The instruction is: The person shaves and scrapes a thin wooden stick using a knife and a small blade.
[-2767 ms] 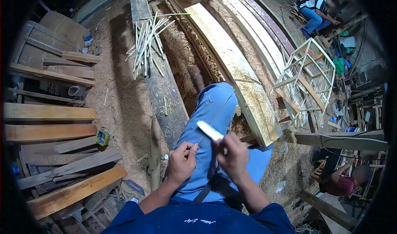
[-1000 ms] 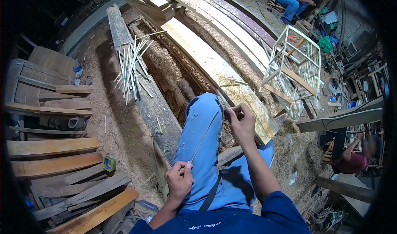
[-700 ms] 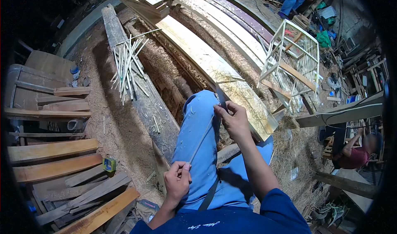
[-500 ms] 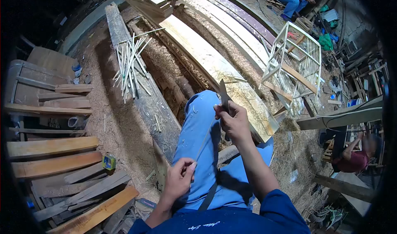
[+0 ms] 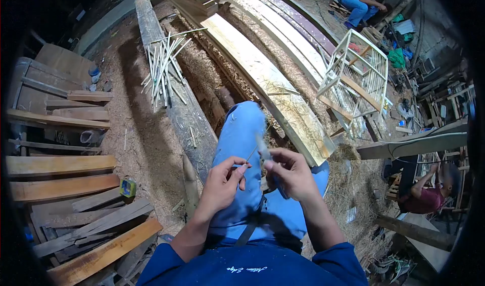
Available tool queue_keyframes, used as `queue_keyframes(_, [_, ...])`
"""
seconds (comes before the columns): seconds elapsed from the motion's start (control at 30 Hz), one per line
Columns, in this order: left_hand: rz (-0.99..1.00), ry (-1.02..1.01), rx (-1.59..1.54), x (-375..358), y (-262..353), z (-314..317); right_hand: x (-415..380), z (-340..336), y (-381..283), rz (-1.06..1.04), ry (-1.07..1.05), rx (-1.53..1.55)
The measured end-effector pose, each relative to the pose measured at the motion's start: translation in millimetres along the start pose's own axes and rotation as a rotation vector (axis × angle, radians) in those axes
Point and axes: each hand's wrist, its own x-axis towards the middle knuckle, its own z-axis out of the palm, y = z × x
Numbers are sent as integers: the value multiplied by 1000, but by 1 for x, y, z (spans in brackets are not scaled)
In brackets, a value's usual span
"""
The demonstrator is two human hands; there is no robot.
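My left hand (image 5: 223, 181) pinches the near end of a thin bamboo sliver (image 5: 254, 150) that runs up over my blue-trousered knee (image 5: 242, 129). My right hand (image 5: 292, 174) grips a knife (image 5: 263, 151) whose blurred blade points up beside the sliver, close to my left fingertips. Both hands are together above my thigh. How the blade meets the sliver is blurred.
A bundle of pale bamboo sticks (image 5: 164, 66) lies on a long plank (image 5: 172, 91) ahead. A wooden cage frame (image 5: 358, 81) stands at right. Stacked boards (image 5: 60, 185) fill the left. Sawdust covers the floor. One person (image 5: 361, 0) sits far back, another (image 5: 424, 195) at right.
My right hand has come back from near the knee toward my body with the knife, meeting my left hand. My left hand has risen a little along the sliver.
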Motion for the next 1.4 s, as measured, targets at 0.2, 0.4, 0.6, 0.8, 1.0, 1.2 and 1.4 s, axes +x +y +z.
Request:
queue_keyframes(0.2, [70,-10,75,-4,11,2,-24,11,-15,168,-95,82])
queue_keyframes(0.4, [228,-23,204,-7,31,-2,-35,22,-22,192,-255,287])
queue_keyframes(0.6, [177,5,301,-11,45,-4,-32,31,-11,148,-176,176])
queue_keyframes(0.8, [271,26,307,-10,46,-6,-35,27,-27,276,-206,376])
queue_keyframes(1.0, [296,7,345,-15,44,-20,-40,-7,-44,146,-113,509])
queue_keyframes(1.2, [257,38,301,-11,49,-3,-42,18,-40,323,-233,570])
queue_keyframes(1.4, [310,26,281,-12,44,-5,-50,15,-41,303,-239,566])
